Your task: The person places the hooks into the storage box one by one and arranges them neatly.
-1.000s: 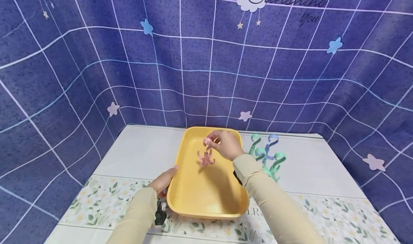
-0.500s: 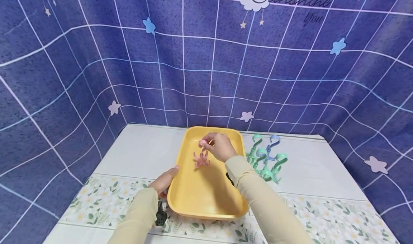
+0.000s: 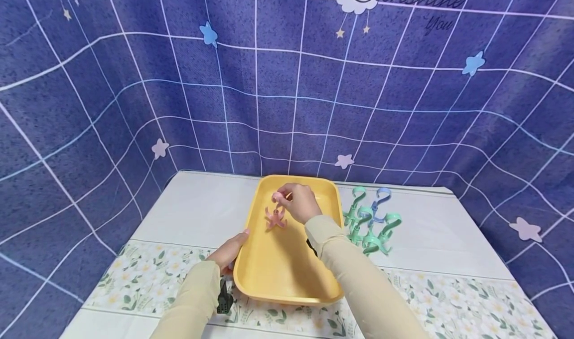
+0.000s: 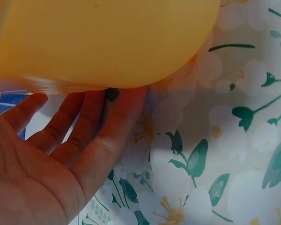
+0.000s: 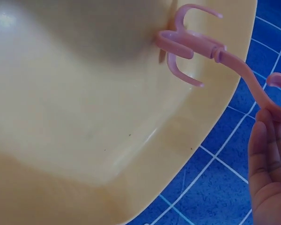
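My right hand (image 3: 301,202) pinches the curved top of a pink four-claw hook (image 3: 276,218) over the far left part of a yellow tray (image 3: 287,299). In the right wrist view the fingers (image 5: 267,154) meet the hook's bend, and its claws (image 5: 175,44) point toward the tray floor. I cannot tell whether they touch it. My left hand (image 3: 229,252) holds the tray's left side, with the thumb by the rim. Under the tray's edge, the left wrist view has the other fingers (image 4: 112,129) reaching beneath.
Right of the tray lie several green claw hooks (image 3: 389,224) and one blue claw hook (image 3: 381,199). The table (image 3: 206,199) wears a white and floral cover. A blue gridded curtain (image 3: 287,80) stands behind and at both sides.
My right hand has carried the pink hook a little left across the tray. The left hand has stayed on the tray's left side.
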Tool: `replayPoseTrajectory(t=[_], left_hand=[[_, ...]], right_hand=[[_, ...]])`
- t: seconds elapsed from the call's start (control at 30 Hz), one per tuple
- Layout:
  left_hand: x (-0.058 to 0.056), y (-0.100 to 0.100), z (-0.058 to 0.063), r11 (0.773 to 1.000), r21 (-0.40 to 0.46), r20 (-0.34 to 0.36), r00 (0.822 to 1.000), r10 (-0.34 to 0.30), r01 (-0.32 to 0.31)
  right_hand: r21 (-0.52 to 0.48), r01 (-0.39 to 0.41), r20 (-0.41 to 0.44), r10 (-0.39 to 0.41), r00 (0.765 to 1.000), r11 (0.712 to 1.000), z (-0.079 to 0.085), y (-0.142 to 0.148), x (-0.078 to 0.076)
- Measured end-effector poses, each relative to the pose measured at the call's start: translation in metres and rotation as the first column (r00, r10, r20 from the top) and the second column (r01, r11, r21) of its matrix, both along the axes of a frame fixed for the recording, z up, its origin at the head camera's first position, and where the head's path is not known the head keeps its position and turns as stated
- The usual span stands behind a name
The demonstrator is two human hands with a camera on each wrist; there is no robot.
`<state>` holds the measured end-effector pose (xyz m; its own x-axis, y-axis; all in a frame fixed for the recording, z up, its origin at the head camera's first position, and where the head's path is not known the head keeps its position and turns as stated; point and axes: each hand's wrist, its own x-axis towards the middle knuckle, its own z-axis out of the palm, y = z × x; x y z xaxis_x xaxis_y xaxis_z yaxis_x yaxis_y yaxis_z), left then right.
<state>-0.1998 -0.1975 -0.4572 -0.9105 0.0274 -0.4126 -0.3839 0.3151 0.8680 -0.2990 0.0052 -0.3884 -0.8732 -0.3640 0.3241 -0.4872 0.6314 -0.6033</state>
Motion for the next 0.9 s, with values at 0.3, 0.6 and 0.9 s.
replayPoseTrajectory(t=[0.3,0.6,0.9], left_hand=[[-0.0027,-0.0011,-0.0047,1.0,0.028,0.006,1.0,0.001,-0.001],[-0.0005,-0.0009,-0.001,1.0,0.009,-0.002,1.0,-0.006,0.006],[-0.0014,-0.0011,-0.0018,1.0,0.002,0.008,1.0,-0.01,0.01]], right_hand=[[-0.002,0.007,0.019,-0.007,1.0,1.0,-0.0036,-0.0047,-0.0019],[0.054,-0.018,0.037,0.016,0.999,0.998,-0.0027,-0.0094,-0.0042],[0.068,-0.01,0.033,0.008,0.999,0.998,-0.0039,-0.0077,-0.0047]])
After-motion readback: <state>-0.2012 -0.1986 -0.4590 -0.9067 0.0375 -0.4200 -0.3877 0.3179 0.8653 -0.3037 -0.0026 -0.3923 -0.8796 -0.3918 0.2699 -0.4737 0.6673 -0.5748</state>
